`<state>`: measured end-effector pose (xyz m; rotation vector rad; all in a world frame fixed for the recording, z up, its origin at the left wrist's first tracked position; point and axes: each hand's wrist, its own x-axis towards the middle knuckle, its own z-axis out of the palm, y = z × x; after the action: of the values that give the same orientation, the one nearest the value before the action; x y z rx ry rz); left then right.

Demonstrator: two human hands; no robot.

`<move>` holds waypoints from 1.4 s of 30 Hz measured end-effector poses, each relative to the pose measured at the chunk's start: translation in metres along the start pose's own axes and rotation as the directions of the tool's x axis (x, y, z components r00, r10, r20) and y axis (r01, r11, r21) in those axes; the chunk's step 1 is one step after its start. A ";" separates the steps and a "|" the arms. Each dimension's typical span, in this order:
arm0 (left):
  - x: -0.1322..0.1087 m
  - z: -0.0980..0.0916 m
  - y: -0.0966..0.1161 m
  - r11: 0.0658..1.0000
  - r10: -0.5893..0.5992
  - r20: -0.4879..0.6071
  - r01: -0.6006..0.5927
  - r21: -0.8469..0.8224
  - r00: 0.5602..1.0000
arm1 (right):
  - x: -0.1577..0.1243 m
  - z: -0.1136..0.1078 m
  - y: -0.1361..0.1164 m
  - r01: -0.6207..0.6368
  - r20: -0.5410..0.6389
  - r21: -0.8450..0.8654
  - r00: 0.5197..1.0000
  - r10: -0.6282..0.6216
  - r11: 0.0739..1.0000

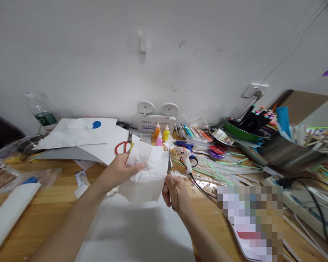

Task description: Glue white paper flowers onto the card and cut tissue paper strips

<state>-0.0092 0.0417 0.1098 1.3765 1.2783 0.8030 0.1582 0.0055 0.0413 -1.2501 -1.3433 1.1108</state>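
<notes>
Both hands are working close together over the table [205, 218], each clamped on something of its own. With my left hand [123, 170] I am pinching the thin white paper [147, 171] at its left side, my thumb lying across the front and the fingers mostly hidden behind. With my right hand [177, 192] I am gripping the scissors [175, 200] by the handles, the blades pointing up along the paper's right edge; whether they are parting or closing I cannot tell. The paper is hanging in the air above a large white sheet [138, 233], its lower edge drooping loosely.

Judging by its creases and sag, I am dealing with something very light, soft and limp, probably easy to tear and apt to fold away from a blade. Holding it flat-fingered near the edge being worked seems best, keeping it gently taut without tugging. The scissors are looking stiff and slim, firmest to hold by the finger loops.
</notes>
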 end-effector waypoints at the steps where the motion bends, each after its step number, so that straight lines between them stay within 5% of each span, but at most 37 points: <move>1: 0.000 0.000 0.000 1.000 0.005 0.003 -0.005 0.003 1.000 | 0.000 0.000 -0.001 -0.007 0.006 0.003 1.000 0.007 1.000; 11: 0.003 -0.004 -0.005 0.998 0.044 0.004 -0.044 -0.032 0.999 | 0.002 0.000 0.004 -0.033 0.022 0.050 0.999 0.032 0.998; 17: 0.013 -0.006 -0.010 0.951 0.141 -0.329 -0.220 -0.218 0.934 | 0.000 0.004 0.015 -0.005 0.124 0.223 0.992 -0.024 0.975; 23: 0.016 -0.014 -0.007 0.876 0.076 -0.565 -0.326 -0.356 0.822 | -0.010 0.016 0.020 -0.029 0.284 0.144 0.959 -0.013 0.989; 42: 0.019 -0.004 -0.015 0.871 0.140 -0.538 -0.361 -0.332 0.831 | -0.014 0.021 0.015 -0.090 0.276 0.096 0.959 0.060 0.991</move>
<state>-0.0132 0.0596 0.0934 1.0220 1.2053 1.6116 0.1399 -0.0077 0.0227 -1.1055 -1.4256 1.4315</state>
